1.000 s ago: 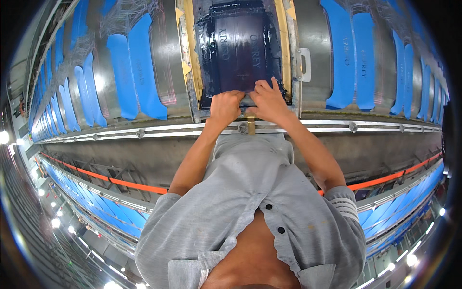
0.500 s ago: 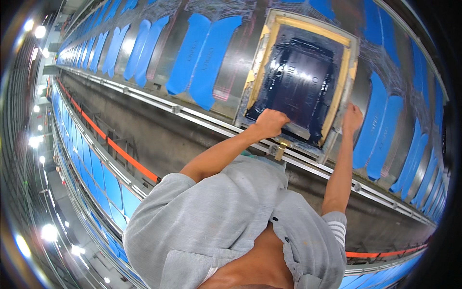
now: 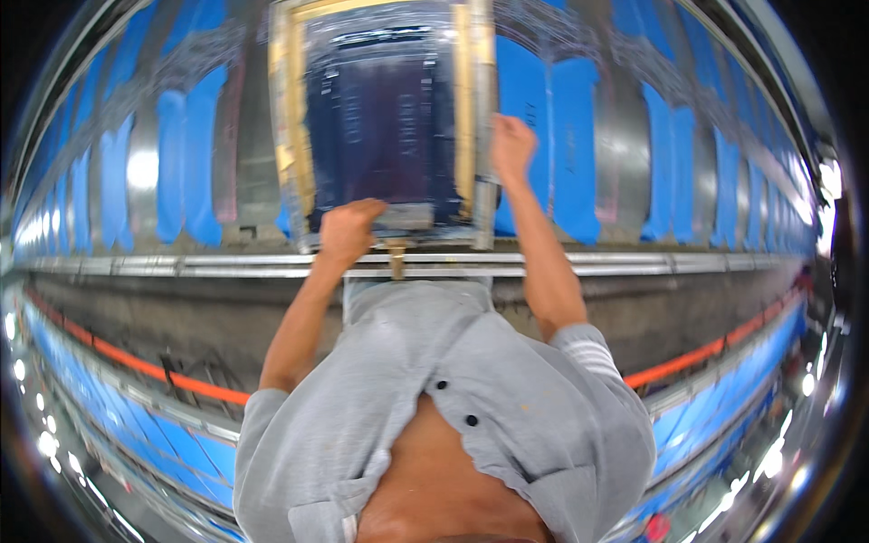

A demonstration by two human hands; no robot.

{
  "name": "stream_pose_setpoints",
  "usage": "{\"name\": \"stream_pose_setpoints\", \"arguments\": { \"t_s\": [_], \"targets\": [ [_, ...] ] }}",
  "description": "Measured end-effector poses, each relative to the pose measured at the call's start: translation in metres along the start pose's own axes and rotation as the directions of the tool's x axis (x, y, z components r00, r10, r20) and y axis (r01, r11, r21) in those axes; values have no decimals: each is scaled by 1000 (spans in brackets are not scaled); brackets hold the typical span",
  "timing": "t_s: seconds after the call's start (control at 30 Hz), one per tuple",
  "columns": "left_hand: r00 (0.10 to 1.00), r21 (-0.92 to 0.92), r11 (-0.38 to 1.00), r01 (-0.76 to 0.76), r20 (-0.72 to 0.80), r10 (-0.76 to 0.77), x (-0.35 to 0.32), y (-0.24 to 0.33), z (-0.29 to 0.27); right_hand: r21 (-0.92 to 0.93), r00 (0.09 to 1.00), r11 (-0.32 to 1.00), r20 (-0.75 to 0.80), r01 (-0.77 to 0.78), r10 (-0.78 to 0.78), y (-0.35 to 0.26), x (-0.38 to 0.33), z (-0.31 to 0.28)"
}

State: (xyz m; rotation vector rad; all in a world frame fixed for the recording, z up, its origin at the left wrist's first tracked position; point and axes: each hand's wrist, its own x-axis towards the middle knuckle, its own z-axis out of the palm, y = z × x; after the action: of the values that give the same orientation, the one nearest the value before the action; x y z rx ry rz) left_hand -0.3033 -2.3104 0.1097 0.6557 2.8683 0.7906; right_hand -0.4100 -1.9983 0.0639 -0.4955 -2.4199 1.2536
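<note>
Seen from my remote post, blue pieces (image 3: 188, 154) lay in pairs at far left along a metal table (image 3: 143, 208), a pale tangle (image 3: 204, 52) strewn over its far side. A silver rail (image 3: 208, 265) followed the table's near edge, standing between the grey shirt (image 3: 543, 425) and the work, and an orange bar (image 3: 208, 387) crossed lower in my view.

The left hand (image 3: 348, 231) met the frame (image 3: 463, 90) near its closest left corner, covering part of it, fingers curled narrow; I could not tell what they gripped. The frame, yellow-edged around a dark panel (image 3: 380, 136), was straight ahead, over the table and beyond the rail. A pale strip (image 3: 409, 217) showed inside its near end, and a brass tab (image 3: 396, 261) reached across the rail.

The right hand (image 3: 514, 147) was closed on the frame's right side, higher up, its knuckles blocking the grip from me. Another blue pair lay close beside the frame there, partly hidden by the forearm, and more pairs ran off right.
</note>
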Motion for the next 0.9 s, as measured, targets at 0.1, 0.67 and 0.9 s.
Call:
{"name": "stream_pose_setpoints", "arguments": {
  "t_s": [0.1, 0.67, 0.9],
  "targets": [
    [995, 20, 1000, 24, 96, -26, -3, -37, -34, -36, 990, 990, 3, -140, 140, -10, -22, 42],
    [994, 98, 993, -62, 91, 53, -41, -72, -19, -209, 950, 931, 34, -298, 311, 0, -36, 89],
    [998, 181, 982, -57, 12, 56, 57, -89, -17, -306, 912, 880, 77, -363, 403, -21, -24, 72]
  ]
}}
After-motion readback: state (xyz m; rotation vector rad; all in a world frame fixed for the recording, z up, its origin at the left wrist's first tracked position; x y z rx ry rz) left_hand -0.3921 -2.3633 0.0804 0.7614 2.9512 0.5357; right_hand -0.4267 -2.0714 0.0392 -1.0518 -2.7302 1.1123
